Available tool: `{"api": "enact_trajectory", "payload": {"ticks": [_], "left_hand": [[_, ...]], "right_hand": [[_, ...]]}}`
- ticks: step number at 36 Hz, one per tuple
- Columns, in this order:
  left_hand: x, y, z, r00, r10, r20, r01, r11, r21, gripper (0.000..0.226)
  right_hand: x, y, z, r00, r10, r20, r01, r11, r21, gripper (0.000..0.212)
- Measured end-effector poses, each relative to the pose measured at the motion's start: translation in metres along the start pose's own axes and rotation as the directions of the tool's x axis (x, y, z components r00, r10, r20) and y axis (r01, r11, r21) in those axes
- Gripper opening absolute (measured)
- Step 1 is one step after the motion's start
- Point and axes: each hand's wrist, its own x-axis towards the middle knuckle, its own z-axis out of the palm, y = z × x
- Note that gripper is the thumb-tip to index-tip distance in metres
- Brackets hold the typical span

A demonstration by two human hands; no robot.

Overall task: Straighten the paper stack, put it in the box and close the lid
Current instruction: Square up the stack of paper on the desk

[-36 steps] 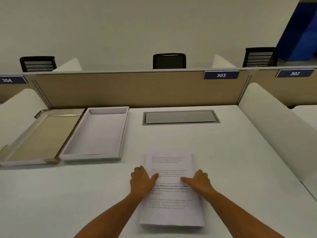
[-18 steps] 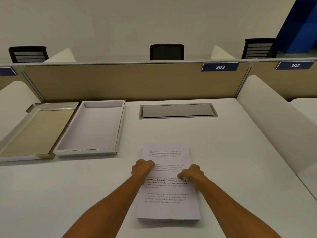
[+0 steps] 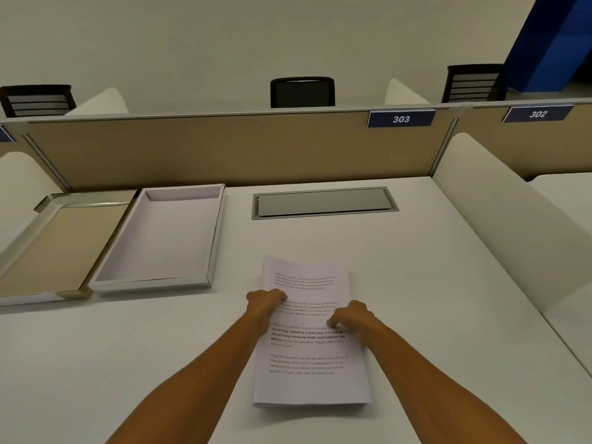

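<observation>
A stack of white printed paper (image 3: 309,357) lies flat on the white desk in front of me. My left hand (image 3: 266,304) curls over the stack's left edge, fingers closed on it. My right hand (image 3: 350,317) is curled at the right edge, thumb on the top sheet. To the left stands the shallow white box (image 3: 160,238), open, with nothing inside. Its lid (image 3: 61,241), tan inside, lies upturned just left of the box, touching it.
A grey cable hatch (image 3: 323,203) is set in the desk behind the paper. A tan partition (image 3: 208,149) closes the far side, white curved dividers (image 3: 499,219) flank the desk. Black chairs stand beyond.
Both hands went from lying flat on the top sheet to curled fists at the stack's left and right edges. The far end of the stack looks slightly lifted or fanned.
</observation>
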Motion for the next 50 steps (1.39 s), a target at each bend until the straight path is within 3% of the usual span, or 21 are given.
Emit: {"api": "enact_trajectory", "payload": {"ticks": [7,13,19,23,26,30,39,45,50], "left_hand": [[0.005,-0.005,-0.007,0.999,-0.007,0.032,0.007,1.000,-0.009,0.068],[0.009,-0.015,-0.016,0.994,0.056,0.094,-0.051,0.997,-0.053,0.047],[0.002,-0.023,-0.017,0.989,0.140,0.053,-0.135,0.986,-0.094,0.046],[0.003,-0.028,-0.018,0.994,0.101,0.032,-0.093,0.977,-0.194,0.062],[0.005,-0.030,-0.019,0.994,0.104,0.041,-0.094,0.977,-0.191,0.053],[0.007,-0.033,-0.022,0.991,0.121,0.065,-0.106,0.974,-0.198,0.038],[-0.001,-0.032,-0.026,0.969,0.221,0.113,-0.216,0.975,-0.053,0.042],[-0.007,-0.034,-0.029,0.930,0.350,0.115,-0.348,0.937,-0.034,0.032],[-0.020,-0.031,-0.031,0.884,0.452,0.122,-0.452,0.891,-0.029,0.030]], "right_hand": [[-0.001,-0.002,0.002,1.000,0.014,-0.001,-0.014,0.999,0.037,0.062],[0.001,-0.004,0.001,1.000,0.008,0.022,-0.011,0.990,0.138,0.062],[0.004,-0.004,-0.003,0.995,-0.002,0.096,-0.025,0.961,0.276,0.048],[0.005,0.000,-0.008,0.993,-0.010,0.117,-0.026,0.952,0.306,0.058],[0.003,0.003,-0.009,0.985,-0.012,0.173,-0.052,0.930,0.363,0.051],[0.001,0.002,-0.005,0.983,-0.011,0.183,-0.046,0.952,0.302,0.046],[-0.008,0.000,-0.002,0.997,-0.017,0.073,0.008,0.992,0.125,0.053],[-0.006,0.008,-0.011,0.981,-0.087,0.176,0.017,0.932,0.363,0.056],[-0.010,0.017,-0.017,0.973,-0.189,0.133,0.100,0.863,0.495,0.062]]}}
